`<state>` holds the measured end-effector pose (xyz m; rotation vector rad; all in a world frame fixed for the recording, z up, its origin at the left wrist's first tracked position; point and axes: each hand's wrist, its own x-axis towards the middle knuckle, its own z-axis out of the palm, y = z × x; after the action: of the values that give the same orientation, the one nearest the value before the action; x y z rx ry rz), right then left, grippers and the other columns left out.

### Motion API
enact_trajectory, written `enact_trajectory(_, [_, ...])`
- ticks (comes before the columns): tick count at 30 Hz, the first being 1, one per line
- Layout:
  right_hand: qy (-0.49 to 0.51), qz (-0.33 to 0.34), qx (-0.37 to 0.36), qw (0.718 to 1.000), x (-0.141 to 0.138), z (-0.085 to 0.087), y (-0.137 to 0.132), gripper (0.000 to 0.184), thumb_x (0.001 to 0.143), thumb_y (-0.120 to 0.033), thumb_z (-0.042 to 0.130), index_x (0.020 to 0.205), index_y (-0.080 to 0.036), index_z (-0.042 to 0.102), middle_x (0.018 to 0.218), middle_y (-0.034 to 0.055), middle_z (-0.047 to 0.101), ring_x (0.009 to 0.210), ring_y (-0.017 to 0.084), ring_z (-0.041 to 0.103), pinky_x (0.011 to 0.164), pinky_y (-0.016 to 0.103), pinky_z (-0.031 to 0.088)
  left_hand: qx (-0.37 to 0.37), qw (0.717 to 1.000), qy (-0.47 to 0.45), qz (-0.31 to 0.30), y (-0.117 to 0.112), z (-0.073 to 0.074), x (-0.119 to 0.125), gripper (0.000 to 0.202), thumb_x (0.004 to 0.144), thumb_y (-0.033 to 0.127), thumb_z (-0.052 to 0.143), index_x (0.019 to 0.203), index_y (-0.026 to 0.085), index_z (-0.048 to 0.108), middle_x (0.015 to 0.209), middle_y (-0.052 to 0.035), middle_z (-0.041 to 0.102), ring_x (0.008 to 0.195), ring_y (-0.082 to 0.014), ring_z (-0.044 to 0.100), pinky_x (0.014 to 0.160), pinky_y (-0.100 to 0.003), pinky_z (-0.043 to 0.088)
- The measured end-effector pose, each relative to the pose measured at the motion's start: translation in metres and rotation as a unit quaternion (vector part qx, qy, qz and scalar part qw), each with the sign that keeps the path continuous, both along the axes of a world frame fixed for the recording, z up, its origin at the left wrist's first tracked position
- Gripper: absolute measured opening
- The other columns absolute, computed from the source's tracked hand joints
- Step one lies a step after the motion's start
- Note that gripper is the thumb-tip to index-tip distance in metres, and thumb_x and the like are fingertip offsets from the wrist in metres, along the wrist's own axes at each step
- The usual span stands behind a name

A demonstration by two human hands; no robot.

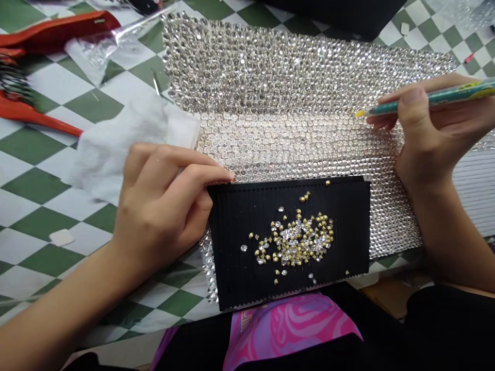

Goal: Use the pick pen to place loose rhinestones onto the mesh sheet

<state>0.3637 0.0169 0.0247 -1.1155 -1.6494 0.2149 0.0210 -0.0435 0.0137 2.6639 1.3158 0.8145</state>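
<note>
Your right hand (433,134) pinches a teal pen (450,95) over the rhinestone sheet (270,72) on the desk (29,190). Your left hand (162,201) curls beside the black tray (240,278); cannot tell whether it pinches anything.

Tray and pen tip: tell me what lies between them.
In the head view, part of the studded sheet lies between the tray and the tip of the pen in the right hand.
</note>
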Motion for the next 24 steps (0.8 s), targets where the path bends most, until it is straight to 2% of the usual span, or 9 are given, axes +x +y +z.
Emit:
enact_trajectory(6, [-0.007,0.02,-0.01,1.0,0.0031,0.0004,-0.0013,0.021,0.093,-0.028,0.076,0.08,-0.016,0.064,0.069,-0.0019,0.071,0.057,0.007,0.067,0.053,0.02,0.061,-0.005,1.0,0.008,-0.003,-0.0017,0.0021,-0.0011,0.028,0.087,0.005,0.054,0.106,0.023,0.065,0.103,-0.0007,0.066,0.098,-0.0121,0.055,0.093,-0.03,0.046])
enact_trajectory(13, [-0.005,0.017,-0.037,0.999,0.0044,0.0015,-0.0009,0.021,0.094,-0.029,0.074,0.082,-0.013,0.066,0.066,-0.0037,0.071,0.058,0.006,0.068,0.056,0.02,0.061,-0.018,1.0,0.013,-0.002,-0.0031,0.0026,0.0011,0.028,0.089,0.006,0.051,0.107,0.023,0.064,0.106,-0.0004,0.065,0.101,-0.0117,0.056,0.094,-0.032,0.046])
enact_trajectory(19, [0.043,0.009,-0.06,0.997,0.0077,-0.0015,0.0014,0.029,0.088,-0.038,0.079,0.077,-0.013,0.067,0.069,-0.0066,0.07,0.057,0.004,0.067,0.052,0.016,0.058,-0.006,1.0,0.005,-0.005,-0.0033,0.0027,-0.0001,0.028,0.088,0.005,0.051,0.107,0.022,0.064,0.104,-0.0005,0.065,0.099,-0.0121,0.056,0.092,-0.032,0.047])
enact_trajectory(24, [0.067,0.001,-0.061,0.996,0.0093,-0.0018,0.0029,0.032,0.085,-0.042,0.081,0.075,-0.014,0.068,0.082,-0.0055,0.072,0.062,0.005,0.069,0.052,0.017,0.056,-0.007,1.0,0.007,-0.004,-0.0031,0.0024,-0.0012,0.028,0.089,0.005,0.051,0.106,0.022,0.064,0.105,-0.0003,0.066,0.1,-0.0119,0.057,0.092,-0.032,0.048])
